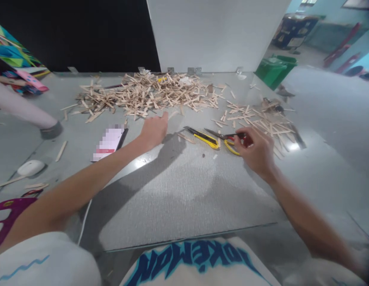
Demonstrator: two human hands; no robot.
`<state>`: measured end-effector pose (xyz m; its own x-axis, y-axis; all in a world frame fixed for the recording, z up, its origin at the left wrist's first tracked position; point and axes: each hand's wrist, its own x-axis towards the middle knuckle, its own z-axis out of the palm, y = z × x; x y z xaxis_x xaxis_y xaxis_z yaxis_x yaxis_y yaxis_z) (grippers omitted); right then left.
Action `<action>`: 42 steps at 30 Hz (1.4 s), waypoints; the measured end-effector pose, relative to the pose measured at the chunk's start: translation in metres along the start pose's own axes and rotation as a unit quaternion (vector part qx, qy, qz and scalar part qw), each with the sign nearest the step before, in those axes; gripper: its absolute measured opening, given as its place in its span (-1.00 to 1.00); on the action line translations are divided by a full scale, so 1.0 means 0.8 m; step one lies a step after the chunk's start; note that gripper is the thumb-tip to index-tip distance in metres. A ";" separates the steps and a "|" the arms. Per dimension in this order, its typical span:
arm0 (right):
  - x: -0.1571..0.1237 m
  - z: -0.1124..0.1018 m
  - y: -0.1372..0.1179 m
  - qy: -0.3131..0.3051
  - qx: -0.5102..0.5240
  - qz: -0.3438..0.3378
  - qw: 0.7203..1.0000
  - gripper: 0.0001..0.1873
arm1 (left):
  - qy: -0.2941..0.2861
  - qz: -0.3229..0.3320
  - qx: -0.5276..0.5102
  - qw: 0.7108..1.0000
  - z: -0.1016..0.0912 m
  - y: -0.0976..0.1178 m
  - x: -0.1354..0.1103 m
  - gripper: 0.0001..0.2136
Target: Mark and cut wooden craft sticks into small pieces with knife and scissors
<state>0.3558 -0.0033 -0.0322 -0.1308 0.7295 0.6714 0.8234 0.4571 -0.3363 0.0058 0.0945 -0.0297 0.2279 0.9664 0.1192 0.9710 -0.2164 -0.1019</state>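
My left hand (154, 130) is at the front edge of a heap of flat wooden sticks (142, 97), with its fingers curled in and one fingertip beside a single stick (173, 114). Whatever those fingers may hold is hidden behind the hand. On the right, my right hand (257, 150) is closed at the red and yellow handles of a pair of scissors (230, 143), whose blades point left. A yellow box cutter (206, 140) lies just left of the scissors. Short stick pieces (187, 138) rest near its blade.
A phone (108, 143) lies left of my left forearm. Farther left are a white computer mouse (31, 168) and another person's arm (22, 105). More sticks (270, 125) are scattered at right, and a green bin (275, 71) stands behind. Upright panels (208, 35) border the back.
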 end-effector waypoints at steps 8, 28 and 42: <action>-0.002 0.003 0.007 -0.047 -0.049 0.004 0.998 -0.79 | 0.015 0.110 -0.013 0.994 0.003 0.032 -0.088 -0.71; 0.006 -0.006 -0.029 -0.209 0.229 0.145 0.940 -0.71 | 0.044 0.319 -0.052 0.945 0.021 0.075 -0.202 -0.65; 0.001 0.067 -0.079 -0.415 0.423 0.223 0.774 -0.58 | 0.193 0.340 0.011 0.920 0.011 0.086 -0.210 -0.69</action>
<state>0.2741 -0.0049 -0.0457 -0.5360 0.8264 -0.1725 0.2785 -0.0199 -0.9602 0.0334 -0.0814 -0.0650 0.7951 0.4859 0.3629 0.5936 -0.7462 -0.3015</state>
